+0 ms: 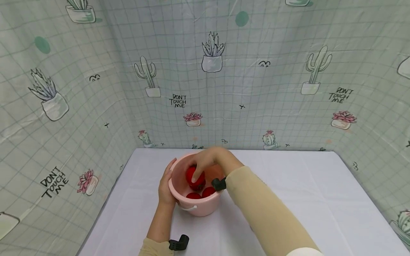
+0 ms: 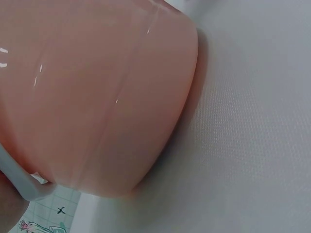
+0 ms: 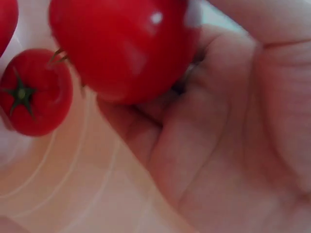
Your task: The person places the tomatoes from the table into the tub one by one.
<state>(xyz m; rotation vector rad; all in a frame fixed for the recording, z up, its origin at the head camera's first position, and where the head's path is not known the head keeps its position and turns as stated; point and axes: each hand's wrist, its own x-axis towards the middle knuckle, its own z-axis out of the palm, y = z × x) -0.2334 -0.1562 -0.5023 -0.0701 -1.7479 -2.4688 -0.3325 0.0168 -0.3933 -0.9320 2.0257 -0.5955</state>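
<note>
A pink plastic bucket (image 1: 205, 209) stands on the white table, its mouth facing up. My left hand (image 1: 166, 186) holds the bucket's left side, with fingers along the outer wall up to the rim. Reaching in over the rim, my right hand (image 1: 209, 158) grips a red tomato (image 1: 192, 174) between thumb and fingers. Inside, more red tomatoes (image 1: 209, 192) lie at the bottom. The right wrist view shows one lower tomato (image 3: 43, 92) with its green calyx. In the left wrist view the bucket's wall (image 2: 107, 87) fills much of the picture.
The bucket's white handle (image 1: 189, 208) hangs down at the front. White cloth covers the table (image 1: 282, 192). A cactus-print curtain (image 1: 237, 81) encloses the back and both sides. Each wrist wears a small black camera mount (image 1: 179, 243).
</note>
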